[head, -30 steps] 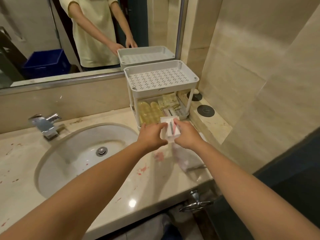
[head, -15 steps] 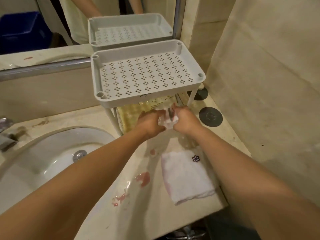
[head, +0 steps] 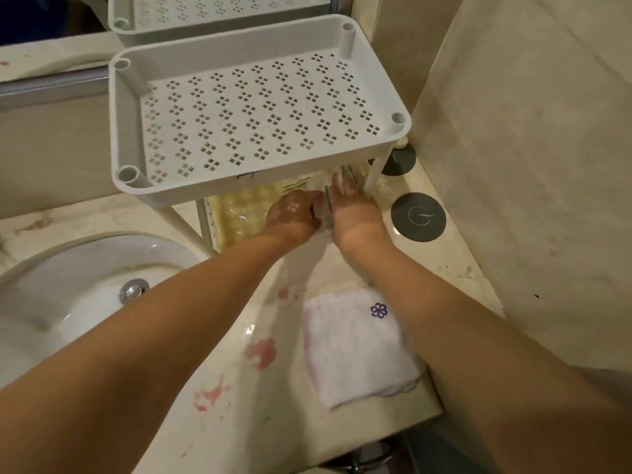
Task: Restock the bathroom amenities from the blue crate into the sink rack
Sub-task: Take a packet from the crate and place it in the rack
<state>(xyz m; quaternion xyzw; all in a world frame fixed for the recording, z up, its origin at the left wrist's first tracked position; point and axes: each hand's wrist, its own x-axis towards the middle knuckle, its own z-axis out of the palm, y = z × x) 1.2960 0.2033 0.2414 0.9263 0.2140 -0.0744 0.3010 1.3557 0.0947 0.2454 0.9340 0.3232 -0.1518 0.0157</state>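
**Packet at rack's lower tier, both hands on it**

Widest: pale marble bench (head: pixel 239 432), w/ pink stains (head: pixel 261 352) near centre. Sunk into it at left: white sink basin (head: pixel 68 278) w/ chrome drain (head: pixel 134 290). At back, against mirror (head: pixel 44 22): white two-tier rack (head: pixel 239 191). Top tier perforated, nothing on it. Lower tier mostly hidden under top one, yellow packets (head: pixel 239 213) showing on its left side.

Near bench front, right of centre: folded white towel (head: pixel 355 357) w/ small purple flower at far right corner, right edge covered in view by right forearm.

Right of rack, on bench: dark round disc (head: pixel 418 217) w/ pale swirl mark. Behind it, second disc (head: pixel 398 160), partly behind rack leg.

Under top tier's front edge, towards right: left hand (head: pixel 294 213), back up, fingers curled round left side of small clear-wrapped packet (head: pixel 323 208). Just beside it, right hand (head: pixel 352 210), fingers straight, laid flat against packet's right side, tips under top tier.

Packet btwn the two hands, dark strip visible thru wrap, at mouth of lower tier, right of yellow packets. Resting on tier or held just above: can't tell.
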